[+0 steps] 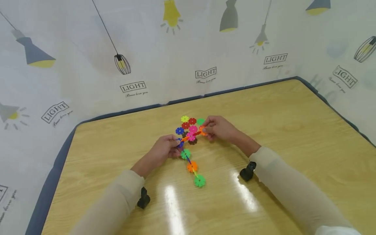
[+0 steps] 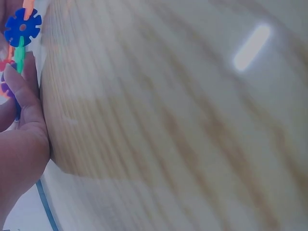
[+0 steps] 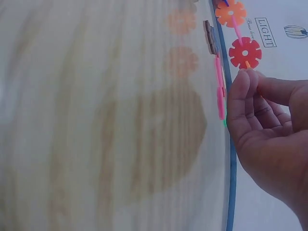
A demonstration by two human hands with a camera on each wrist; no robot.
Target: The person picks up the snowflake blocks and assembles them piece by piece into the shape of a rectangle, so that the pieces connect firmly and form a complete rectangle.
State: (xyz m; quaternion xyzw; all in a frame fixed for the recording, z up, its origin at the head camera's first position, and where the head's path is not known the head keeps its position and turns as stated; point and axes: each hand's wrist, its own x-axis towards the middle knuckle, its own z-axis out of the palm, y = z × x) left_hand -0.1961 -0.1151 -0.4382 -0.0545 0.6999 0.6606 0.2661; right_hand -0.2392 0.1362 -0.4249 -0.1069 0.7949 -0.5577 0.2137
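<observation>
Slotted, flower-shaped plastic discs are joined into a bent chain in the head view. My left hand (image 1: pixel 161 150) pinches the chain at its bend, by a blue disc (image 1: pixel 180 143). From there one arm runs toward me through a green disc (image 1: pixel 183 154) and an orange disc (image 1: pixel 192 166) to a green end disc (image 1: pixel 200 181). The other arm goes right past a pink disc (image 1: pixel 191 136). My right hand (image 1: pixel 219 129) pinches an orange disc (image 1: pixel 202 131) at that end. In the right wrist view a red disc (image 3: pixel 239 54) stands just beyond my fingertips.
Loose discs lie on the wooden table (image 1: pixel 123 147) behind the chain, among them a yellow disc (image 1: pixel 184 118), a red disc (image 1: pixel 192 121), another blue disc (image 1: pixel 179 131) and a brown disc (image 1: pixel 193 141). A patterned wall covering (image 1: pixel 164 65) rises behind the table's dark edge.
</observation>
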